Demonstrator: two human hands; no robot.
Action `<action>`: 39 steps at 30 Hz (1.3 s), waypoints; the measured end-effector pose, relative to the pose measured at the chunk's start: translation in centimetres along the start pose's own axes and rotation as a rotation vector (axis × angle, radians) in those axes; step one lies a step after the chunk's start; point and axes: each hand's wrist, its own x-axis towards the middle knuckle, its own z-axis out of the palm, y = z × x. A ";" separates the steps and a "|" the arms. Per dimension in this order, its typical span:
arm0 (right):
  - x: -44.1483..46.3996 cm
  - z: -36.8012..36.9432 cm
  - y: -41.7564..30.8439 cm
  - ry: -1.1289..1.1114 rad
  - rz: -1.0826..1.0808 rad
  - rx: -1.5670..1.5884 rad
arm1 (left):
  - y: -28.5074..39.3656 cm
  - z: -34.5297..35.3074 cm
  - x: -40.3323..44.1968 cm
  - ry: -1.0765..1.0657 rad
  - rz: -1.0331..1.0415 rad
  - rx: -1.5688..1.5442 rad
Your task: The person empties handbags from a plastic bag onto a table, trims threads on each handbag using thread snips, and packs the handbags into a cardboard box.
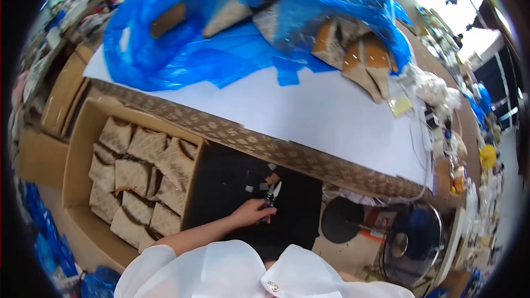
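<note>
My left hand [253,212] is closed around the handles of a small pair of scissors [274,192], low over a black cloth [226,187] in front of me. The pale blades point away from my body. Small light and tan scraps [271,178] lie on the cloth just beyond the blades. My right hand is out of view.
Left of the cloth stands an open cardboard box [80,154] with several patterned beige pieces [132,175]. Ahead, a white-topped table [232,105] carries a large blue plastic bag [160,60] holding tan pieces [367,60]. A fan [411,243] stands at the lower right.
</note>
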 end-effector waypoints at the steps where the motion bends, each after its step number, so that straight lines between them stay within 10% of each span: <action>1: -0.1 -1.3 -0.9 -0.007 0.003 -0.047 | 0.0 0.2 -0.2 -0.009 0.000 0.038; 9: 6.9 -10.0 -20.2 -0.279 0.050 -0.736 | -0.2 0.4 0.2 0.021 0.072 0.075; 24: -1.4 -6.7 -8.3 -0.089 0.050 -0.361 | -0.1 0.4 -0.1 0.010 0.144 0.038; 30: -1.4 -4.8 -18.8 0.610 -1.190 -0.082 | 3.5 0.3 -1.4 -0.041 0.256 0.103; 35: 0.2 -2.7 -21.6 0.621 -1.149 0.213 | 8.2 0.1 -1.8 -0.173 0.205 0.379; 37: 1.0 -2.1 -21.4 0.843 -1.266 0.252 | 12.1 -2.3 -2.0 -0.218 0.655 0.749; 39: 0.3 -2.3 -22.2 0.902 -1.405 0.431 | 17.2 -3.3 -3.8 -0.097 0.423 0.754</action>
